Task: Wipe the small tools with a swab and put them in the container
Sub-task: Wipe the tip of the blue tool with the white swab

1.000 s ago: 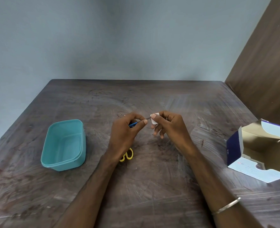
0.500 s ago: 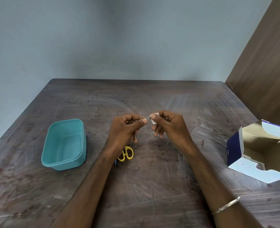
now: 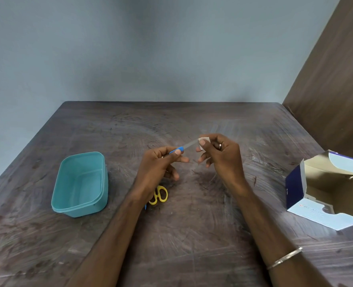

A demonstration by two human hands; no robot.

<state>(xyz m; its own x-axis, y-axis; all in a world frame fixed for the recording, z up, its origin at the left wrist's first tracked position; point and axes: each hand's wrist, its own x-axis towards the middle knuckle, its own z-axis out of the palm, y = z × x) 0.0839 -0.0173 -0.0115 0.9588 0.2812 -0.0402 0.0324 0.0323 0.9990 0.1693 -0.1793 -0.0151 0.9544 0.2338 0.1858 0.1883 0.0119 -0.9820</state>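
Far left, the teal container point(image 3: 79, 184) sits on the surface point(image 3: 192, 235). Your left hand point(image 3: 158, 169) pinches the blue-handled tool point(image 3: 180, 148) — yellow scissors point(image 3: 160, 194) half hidden beneath your wrist. Your right hand point(image 3: 221, 156) pinches the swab point(image 3: 204, 140) round the tool's tip — an open box point(image 3: 327, 191) far right.

Scratched dark wooden table point(image 3: 171, 125); plain grey-blue wall point(image 3: 150, 48); brown wood panel point(image 3: 337, 79) at right

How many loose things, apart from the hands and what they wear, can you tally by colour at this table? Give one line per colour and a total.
Teal: 1, the container
Blue-handled: 1, the small tool in the left hand
White: 1, the swab in the right hand
Yellow: 1, the scissors
Navy and white: 1, the open box
Total: 5
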